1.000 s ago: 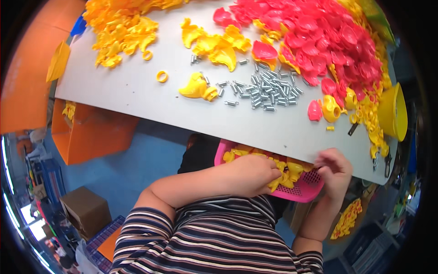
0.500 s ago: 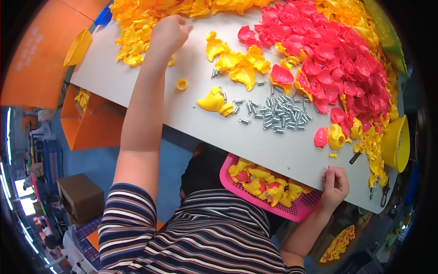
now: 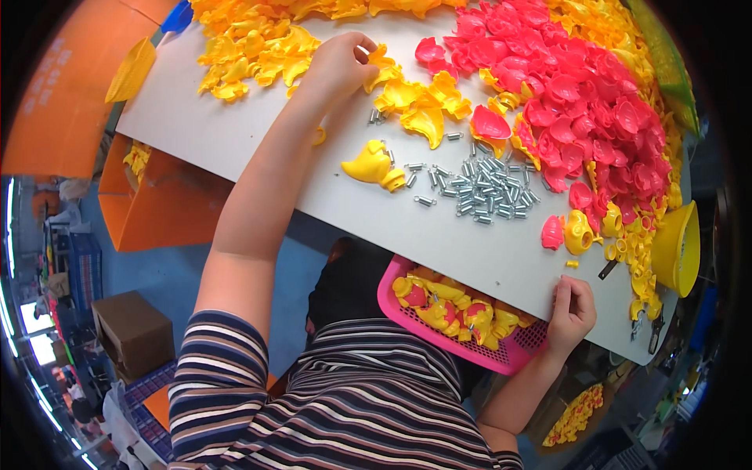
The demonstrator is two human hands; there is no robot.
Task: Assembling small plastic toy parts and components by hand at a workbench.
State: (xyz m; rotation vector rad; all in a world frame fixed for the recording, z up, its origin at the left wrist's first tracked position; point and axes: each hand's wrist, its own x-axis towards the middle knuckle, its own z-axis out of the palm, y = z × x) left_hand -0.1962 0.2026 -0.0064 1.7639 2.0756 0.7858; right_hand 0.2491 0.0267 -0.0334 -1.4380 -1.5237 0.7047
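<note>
left hand: (image 3: 338, 64) stretched far across the white table (image 3: 235, 137), fingers curled round a yellow plastic shell piece (image 3: 379, 56), thumb on its near side. Looks like a pinch grip; the contact itself is partly hidden by the knuckles.
right hand: (image 3: 570, 312) at the near table edge, fingers bent and closed loosely, tips resting on the tabletop rim. Whether it holds anything small, cannot tell.
grasped piece: sits at the left edge of the middle yellow cluster (image 3: 419, 102), touching neighbouring shells. Well apart from the right hand.
yellow heap: (image 3: 251, 51) far left of the table, just beside the left hand on its left side.
pink heap: (image 3: 572, 86) far right half, big pile of pink shell pieces, spilling toward the table's right rim.
springs: (image 3: 486, 188) loose pile of small metal springs mid-table, between the two hands, nearer the right one. A few strays run toward the left.
single yellow part: (image 3: 370, 164) lies alone just left of the springs, beside the left forearm.
pink basket: (image 3: 501, 356) under the near table edge, on the lap, holding assembled yellow-and-pink pieces. Right hand is just above its right corner.
yellow funnel-like cup: (image 3: 677, 247) at the table's right end, on its side, well right of the right hand.
orange bins: (image 3: 168, 207) below the table's left side.
</note>
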